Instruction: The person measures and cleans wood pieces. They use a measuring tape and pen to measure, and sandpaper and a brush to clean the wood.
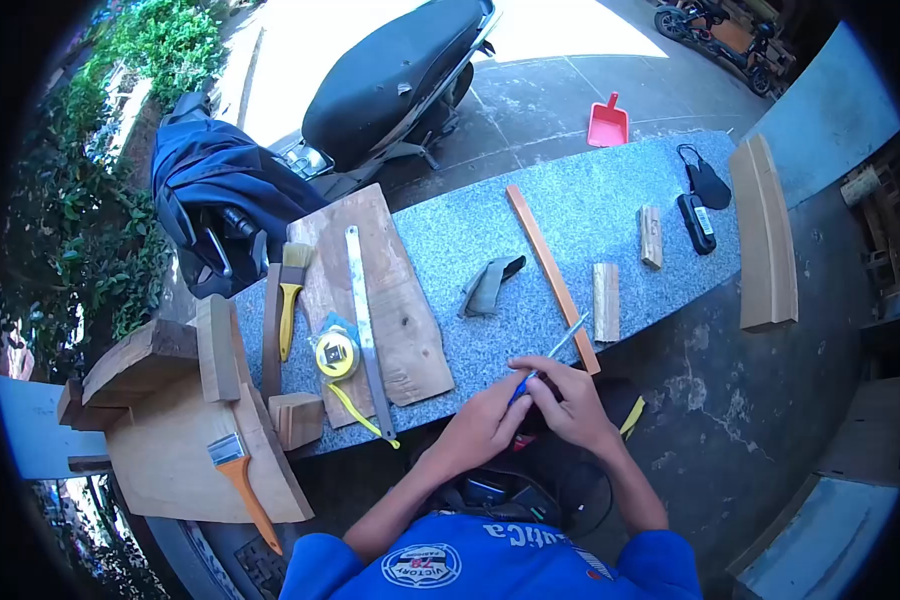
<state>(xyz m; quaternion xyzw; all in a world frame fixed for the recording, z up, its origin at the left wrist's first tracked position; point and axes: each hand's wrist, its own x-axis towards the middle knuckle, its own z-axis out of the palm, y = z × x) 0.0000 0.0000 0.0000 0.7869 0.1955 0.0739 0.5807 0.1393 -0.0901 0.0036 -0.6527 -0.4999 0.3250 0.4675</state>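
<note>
Both hands meet in front of my body at the table's near edge. A thin tool with a blue handle (522, 386) and a slim pale shaft (568, 336) is between them. My left hand (485, 424) has its fingers closed round the blue handle. My right hand (570, 402) pinches the same tool near the base of its shaft. The tip points up and right, over a long reddish wooden strip (545, 265). To the right of the strip lies a short wood block (606, 302). A folded grey cloth (488, 287) rests to its left.
The granite table (450, 230) bears a wooden board (400, 300), metal ruler (361, 320), tape measure (336, 353), yellow-handled brush (290, 300), wood block (650, 237) and black case (697, 224). Curved wood pieces (765, 235) flank it. An orange-handled brush (245, 485) lies lower left; a scooter (390, 85) stands beyond.
</note>
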